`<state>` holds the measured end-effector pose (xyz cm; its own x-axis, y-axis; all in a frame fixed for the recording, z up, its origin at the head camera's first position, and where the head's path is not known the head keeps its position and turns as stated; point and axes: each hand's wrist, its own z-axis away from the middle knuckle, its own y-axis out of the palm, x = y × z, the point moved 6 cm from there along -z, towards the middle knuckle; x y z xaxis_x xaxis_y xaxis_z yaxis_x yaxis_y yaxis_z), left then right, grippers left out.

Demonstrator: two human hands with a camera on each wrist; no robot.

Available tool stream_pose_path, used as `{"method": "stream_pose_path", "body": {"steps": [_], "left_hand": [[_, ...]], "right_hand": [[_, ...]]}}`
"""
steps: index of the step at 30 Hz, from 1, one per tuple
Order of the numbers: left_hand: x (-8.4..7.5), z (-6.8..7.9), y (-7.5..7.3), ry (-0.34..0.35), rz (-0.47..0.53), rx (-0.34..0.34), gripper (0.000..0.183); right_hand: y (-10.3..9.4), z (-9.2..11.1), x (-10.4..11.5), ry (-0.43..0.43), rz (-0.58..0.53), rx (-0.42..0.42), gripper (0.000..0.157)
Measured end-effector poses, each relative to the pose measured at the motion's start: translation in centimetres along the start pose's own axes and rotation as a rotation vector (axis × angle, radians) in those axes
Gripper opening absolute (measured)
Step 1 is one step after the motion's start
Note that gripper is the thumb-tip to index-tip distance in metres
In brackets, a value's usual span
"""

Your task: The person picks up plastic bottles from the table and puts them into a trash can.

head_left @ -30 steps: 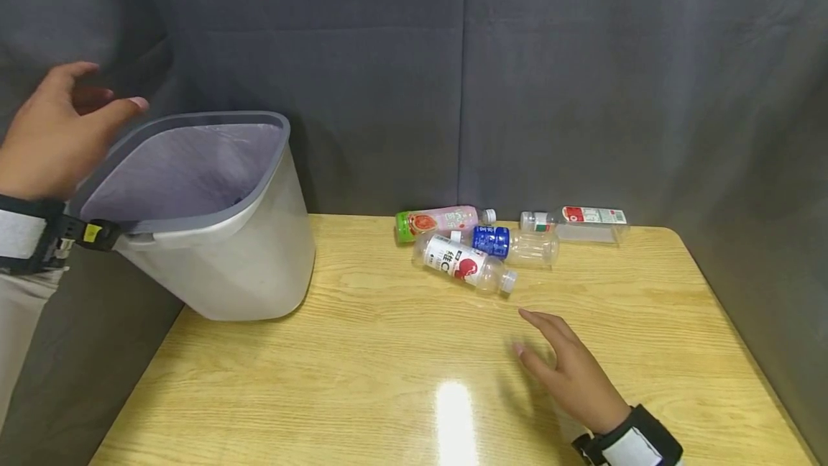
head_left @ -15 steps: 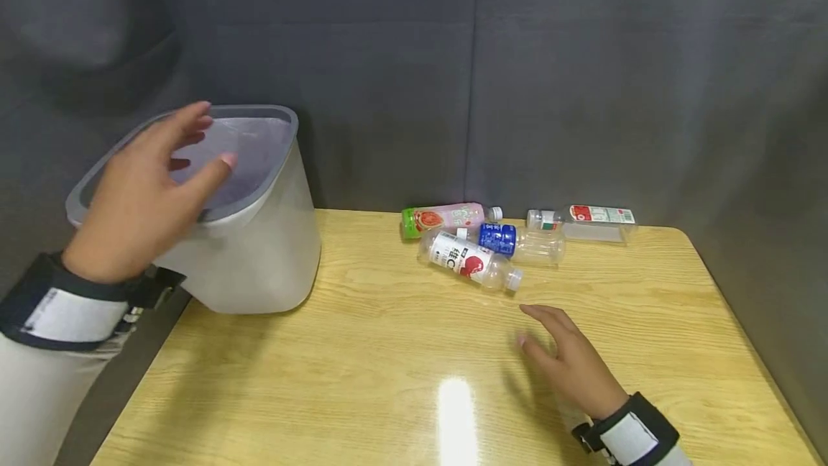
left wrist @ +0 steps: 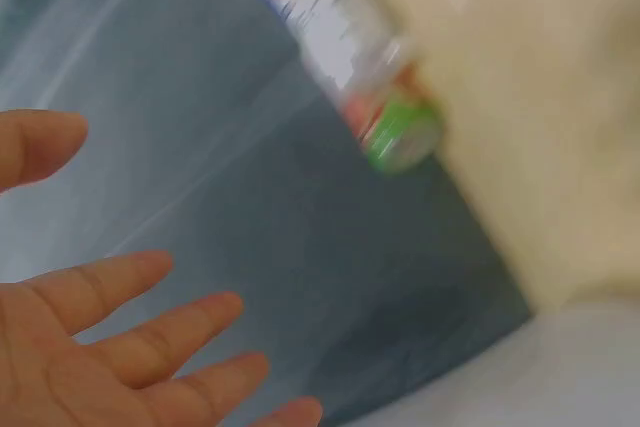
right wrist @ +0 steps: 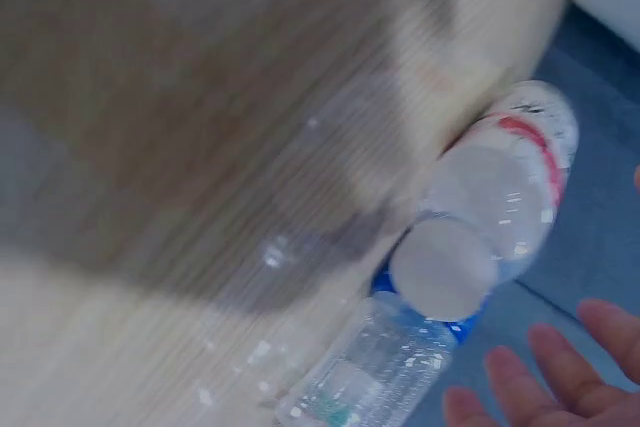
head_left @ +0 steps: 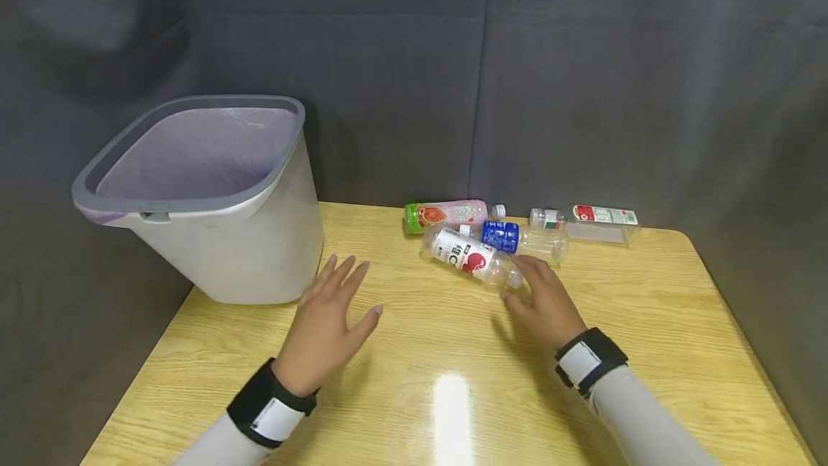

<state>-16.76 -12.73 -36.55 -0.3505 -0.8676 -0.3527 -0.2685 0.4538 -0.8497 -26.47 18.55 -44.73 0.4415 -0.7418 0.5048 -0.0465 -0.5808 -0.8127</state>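
A clear plastic bottle with a white label and cherry picture lies on the table, its white cap toward my right hand. The fingers of that hand are spread right at the capped end and hold nothing. Behind it lies a blue-labelled clear bottle, partly covered. A pink bottle with a green base lies farthest back; its green end shows blurred in the left wrist view. My left hand hovers over the table's left half, fingers spread, gripping nothing.
A light grey bin with a darker rim and a purplish liner stands at the left. Another clear bottle with a red and white label lies at the back right. A dark grey curtain borders the wooden table.
My left hand has come from beside the bin's rim, past its front, down and right over the table. My right hand has moved forward to the cherry-labelled bottle's cap.
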Motion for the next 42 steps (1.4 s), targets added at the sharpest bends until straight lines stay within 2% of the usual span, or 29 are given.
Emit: {"method": "stream_pose_path", "body": {"steps": [2, 5, 12, 18, 25, 34, 39, 42], "left_hand": [[-0.2, 0.6, 2.1, -0.017, -0.004, 0.027, 0.065], [-0.2, 1.4, 4.3, -0.045, -0.014, 0.037, 0.068], [0.1, 3.3, 7.4, -0.116, -0.053, 0.103, 0.080], [0.1, 3.8, 7.7, -0.139, -0.050, 0.089, 0.082], [0.5, 3.5, 7.5, -0.147, -0.038, 0.063, 0.084], [0.6, 3.0, 7.4, -0.158, -0.049, 0.075, 0.085], [0.2, 3.0, 7.4, -0.151, -0.025, 0.066, 0.084], [0.2, 3.0, 7.5, -0.164, -0.001, 0.081, 0.085]], "right_hand": [[0.4, -1.1, -0.3, 0.000, 0.035, -0.007, 0.067], [1.5, -2.5, -0.7, -0.014, 0.073, -0.004, 0.068], [4.8, -3.6, -1.6, -0.014, 0.126, 0.063, 0.068], [5.1, -4.0, -1.1, -0.017, 0.151, 0.066, 0.064], [4.6, -4.8, -0.7, -0.008, 0.179, 0.081, 0.068], [4.6, -5.3, -0.4, -0.021, 0.197, 0.060, 0.066], [4.5, -5.2, -0.4, -0.032, 0.205, 0.050, 0.065], [4.2, -5.1, -0.4, -0.015, 0.172, 0.054, 0.066]]}}
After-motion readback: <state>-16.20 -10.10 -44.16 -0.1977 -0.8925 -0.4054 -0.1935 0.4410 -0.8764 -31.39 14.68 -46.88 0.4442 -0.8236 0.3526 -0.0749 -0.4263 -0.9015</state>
